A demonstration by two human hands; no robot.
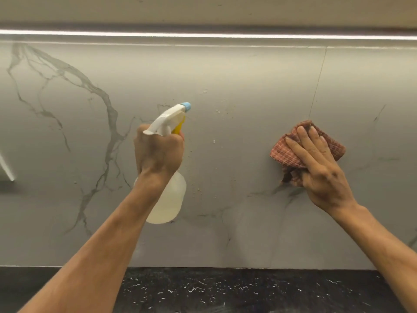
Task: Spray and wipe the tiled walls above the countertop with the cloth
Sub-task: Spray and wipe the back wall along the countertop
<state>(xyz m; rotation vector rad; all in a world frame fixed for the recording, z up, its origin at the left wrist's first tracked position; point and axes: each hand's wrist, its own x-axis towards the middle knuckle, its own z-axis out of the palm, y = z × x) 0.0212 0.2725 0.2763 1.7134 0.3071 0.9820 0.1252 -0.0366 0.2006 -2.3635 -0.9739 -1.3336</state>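
Note:
My left hand [158, 152] grips the neck and yellow trigger of a white spray bottle [168, 199], whose blue nozzle points up and right at the grey marble-veined tiled wall [225, 75]. Small droplets speckle the wall right of the nozzle. My right hand [320, 168] presses a reddish checked cloth [282, 152] flat against the wall with straight fingers, beside a vertical tile joint.
A black speckled countertop [237, 290] runs along the bottom below the wall. A bright light strip [203, 35] lies under the cabinet at the top. A pale metal object [6, 168] pokes in at the left edge.

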